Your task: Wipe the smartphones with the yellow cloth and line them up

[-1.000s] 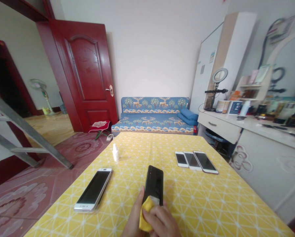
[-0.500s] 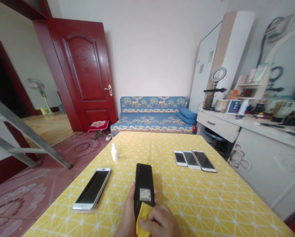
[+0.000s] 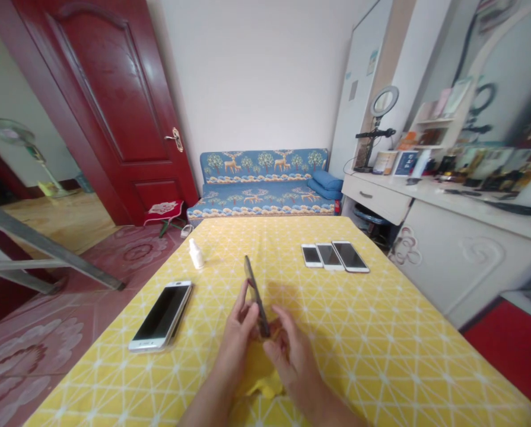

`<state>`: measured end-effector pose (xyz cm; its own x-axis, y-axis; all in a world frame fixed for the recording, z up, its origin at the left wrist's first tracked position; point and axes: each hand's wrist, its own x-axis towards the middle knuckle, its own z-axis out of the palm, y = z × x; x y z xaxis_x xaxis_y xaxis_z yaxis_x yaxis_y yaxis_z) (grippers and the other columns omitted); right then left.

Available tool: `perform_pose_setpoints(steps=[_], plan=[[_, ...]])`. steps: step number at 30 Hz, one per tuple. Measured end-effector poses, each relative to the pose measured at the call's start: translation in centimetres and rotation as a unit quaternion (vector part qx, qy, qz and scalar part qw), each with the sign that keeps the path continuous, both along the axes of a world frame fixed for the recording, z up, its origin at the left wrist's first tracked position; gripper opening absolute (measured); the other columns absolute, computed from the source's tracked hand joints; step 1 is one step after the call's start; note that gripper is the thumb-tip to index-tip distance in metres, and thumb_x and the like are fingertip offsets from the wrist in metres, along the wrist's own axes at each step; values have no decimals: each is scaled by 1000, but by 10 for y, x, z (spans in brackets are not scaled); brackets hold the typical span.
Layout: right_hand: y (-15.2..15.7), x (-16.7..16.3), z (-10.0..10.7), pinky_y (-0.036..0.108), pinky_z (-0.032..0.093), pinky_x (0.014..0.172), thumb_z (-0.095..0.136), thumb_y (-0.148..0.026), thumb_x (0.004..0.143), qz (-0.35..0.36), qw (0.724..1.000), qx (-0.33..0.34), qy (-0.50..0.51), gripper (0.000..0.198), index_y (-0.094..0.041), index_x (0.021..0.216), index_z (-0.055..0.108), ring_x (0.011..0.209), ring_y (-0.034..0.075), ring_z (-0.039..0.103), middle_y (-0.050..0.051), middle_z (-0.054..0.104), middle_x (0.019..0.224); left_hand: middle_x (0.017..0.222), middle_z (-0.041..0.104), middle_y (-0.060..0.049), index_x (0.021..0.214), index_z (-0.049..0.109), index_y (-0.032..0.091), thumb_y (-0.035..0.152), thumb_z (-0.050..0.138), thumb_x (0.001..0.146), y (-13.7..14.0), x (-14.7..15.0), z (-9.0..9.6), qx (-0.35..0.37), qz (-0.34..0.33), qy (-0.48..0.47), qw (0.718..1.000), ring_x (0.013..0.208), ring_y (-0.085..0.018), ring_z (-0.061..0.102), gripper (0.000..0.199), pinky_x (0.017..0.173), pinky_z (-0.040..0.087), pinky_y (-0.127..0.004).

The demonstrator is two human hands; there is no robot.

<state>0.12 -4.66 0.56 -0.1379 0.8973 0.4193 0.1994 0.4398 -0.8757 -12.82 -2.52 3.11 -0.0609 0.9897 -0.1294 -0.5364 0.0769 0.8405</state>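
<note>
Turning edge-on since a moment ago, the dark phone (image 3: 256, 295) is now pinched upright between left hand (image 3: 241, 325) and right hand (image 3: 292, 356) fingers above the counter (image 3: 381, 332); the yellow cloth (image 3: 265, 385) has been dropped beneath, so wiping seems paused.

The dark phone (image 3: 256, 293) is turned on its edge, so its screen cannot be seen. The hands hide most of the yellow cloth (image 3: 263, 382). Both arms are cut off at the bottom edge. The things on the shelf (image 3: 470, 169) are too blurry to tell.
</note>
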Motion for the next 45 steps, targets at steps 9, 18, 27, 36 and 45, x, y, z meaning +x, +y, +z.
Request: perform_pose_setpoints(steps=[9,18,27,36,45], plan=[[15,3,0,22,42,44,58,-41,81,-56,965,-185,180,54,-17,128,44,48,8,50,6,65,93,127,60,-12,131,55,21,26,73,72,2,8,-11,71,-67,116,988,107,-27,61,62,93,48,-37],[41,65,11,21,35,36,63,-42,70,-154,942,-230,190,63,-9,123,54,37,9,46,1,63,64,117,63,-12,126,60,21,35,72,74,2,4,-13,81,-64,174,979,75,-16,62,55,68,51,-28],[34,196,0,28,43,42,56,-38,66,-355,907,-216,76,63,-9,122,60,43,13,52,5,65,71,98,69,-10,113,68,16,35,69,76,10,5,-28,76,-74,208,973,76,-18,61,42,72,49,-29],[30,201,-30,52,30,106,45,-57,80,-377,807,-79,-448,71,-5,128,55,132,39,34,24,42,138,106,68,-12,109,71,17,36,68,77,9,4,-31,89,-76,248,962,89,-23,61,38,77,47,-32],[52,190,-24,53,28,104,27,-44,94,-375,739,-121,-546,58,-13,141,42,136,36,28,22,33,143,109,68,-12,110,70,18,38,63,80,11,4,-33,117,-83,331,933,96,-26,61,37,87,46,-38]])
